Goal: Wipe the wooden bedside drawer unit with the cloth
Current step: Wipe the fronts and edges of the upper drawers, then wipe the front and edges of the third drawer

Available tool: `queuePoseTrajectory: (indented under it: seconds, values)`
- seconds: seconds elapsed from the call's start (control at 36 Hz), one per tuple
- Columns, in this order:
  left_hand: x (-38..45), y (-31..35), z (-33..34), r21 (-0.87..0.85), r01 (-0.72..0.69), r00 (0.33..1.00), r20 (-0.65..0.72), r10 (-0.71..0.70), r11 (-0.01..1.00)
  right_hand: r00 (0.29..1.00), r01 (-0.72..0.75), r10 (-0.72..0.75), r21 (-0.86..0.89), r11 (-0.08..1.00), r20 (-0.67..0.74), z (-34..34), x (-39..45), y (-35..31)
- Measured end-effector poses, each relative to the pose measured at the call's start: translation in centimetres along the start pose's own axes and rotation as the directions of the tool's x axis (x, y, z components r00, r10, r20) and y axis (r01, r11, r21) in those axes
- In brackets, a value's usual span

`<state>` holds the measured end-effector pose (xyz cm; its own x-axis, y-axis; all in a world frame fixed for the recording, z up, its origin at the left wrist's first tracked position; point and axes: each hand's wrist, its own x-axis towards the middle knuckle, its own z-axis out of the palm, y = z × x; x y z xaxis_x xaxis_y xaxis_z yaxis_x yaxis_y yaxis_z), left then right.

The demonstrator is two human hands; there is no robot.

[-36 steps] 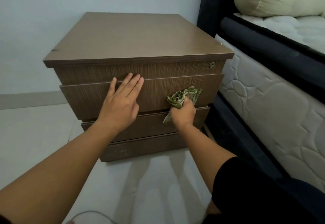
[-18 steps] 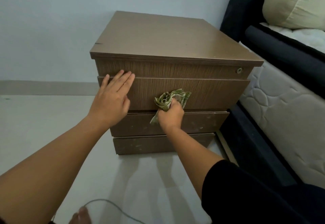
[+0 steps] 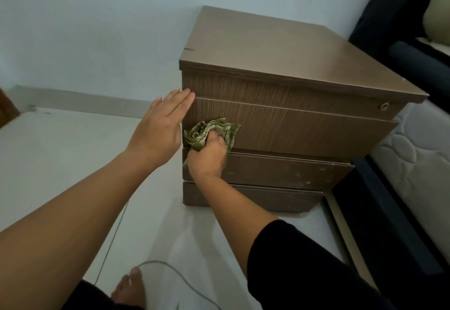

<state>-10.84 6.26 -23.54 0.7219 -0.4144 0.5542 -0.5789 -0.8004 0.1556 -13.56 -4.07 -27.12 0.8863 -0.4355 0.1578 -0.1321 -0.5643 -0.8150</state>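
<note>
The brown wooden drawer unit stands on the pale floor against the wall, its drawer fronts facing me. My right hand is closed on a crumpled green cloth and presses it against the left end of the upper large drawer front. My left hand is flat with fingers together and extended, fingertips at the unit's front left edge, holding nothing. Scuff marks show on the two lower drawer fronts.
A bed with a quilted white mattress and dark frame stands close on the right. A thin grey cable lies on the floor near my bare foot. A pale wall is behind.
My right hand has dragged the cloth leftward along the drawer front, from its right part to its left end. My left hand has slid left to the unit's edge. My view has swung left.
</note>
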Motion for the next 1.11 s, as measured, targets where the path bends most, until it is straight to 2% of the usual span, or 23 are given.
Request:
queuePoseTrajectory:
  seconds: [0.28,0.39,0.53,0.61,0.67,0.78,0.92,1.06,1.11]
  values:
    - [-1.2,-1.8,-0.3,-0.064,0.046,0.999,0.001,-0.046,0.997,0.99,0.086,-0.081,-0.037,0.996,0.117,4.0,-1.3,-1.5]
    - [-2.1,-2.2,-0.2,-0.092,0.108,0.994,-0.009,-0.109,0.99,0.922,0.218,-0.184,-0.063,0.974,0.342,4.1,-1.6,-1.7]
    - [-3.6,-1.8,0.1,-0.178,0.279,0.959,0.007,-0.283,0.944,0.851,0.383,-0.273,-0.175,0.907,0.449,2.3,-2.3,-1.1]
    - [-4.2,-1.2,1.0,-0.2,0.423,0.906,0.073,-0.417,0.884,0.849,0.395,-0.234,-0.276,0.876,0.474,1.1,-2.7,0.0]
    - [-4.5,-0.6,1.7,-0.214,0.473,0.881,0.145,-0.451,0.855,0.862,0.37,-0.181,-0.343,0.863,0.474,0.3,-2.9,1.0]
    - [-4.7,0.6,3.2,-0.18,0.485,0.86,0.277,-0.429,0.856,0.898,0.303,-0.093,-0.45,0.84,0.431,-1.5,-2.8,2.4]
    - [-4.3,0.9,4.2,-0.117,0.553,0.811,0.304,-0.5,0.825,0.895,0.265,0.016,-0.56,0.785,0.446,-2.5,-1.9,3.7]
    - [-4.1,1.1,4.8,-0.087,0.547,0.771,0.442,-0.459,0.833,0.887,0.217,0.093,-0.586,0.781,0.452,-2.7,-1.2,3.7]
    - [-4.0,1.3,5.0,-0.088,0.549,0.767,0.449,-0.459,0.831,0.887,0.206,0.095,-0.572,0.794,0.451,-2.8,-0.9,3.4]
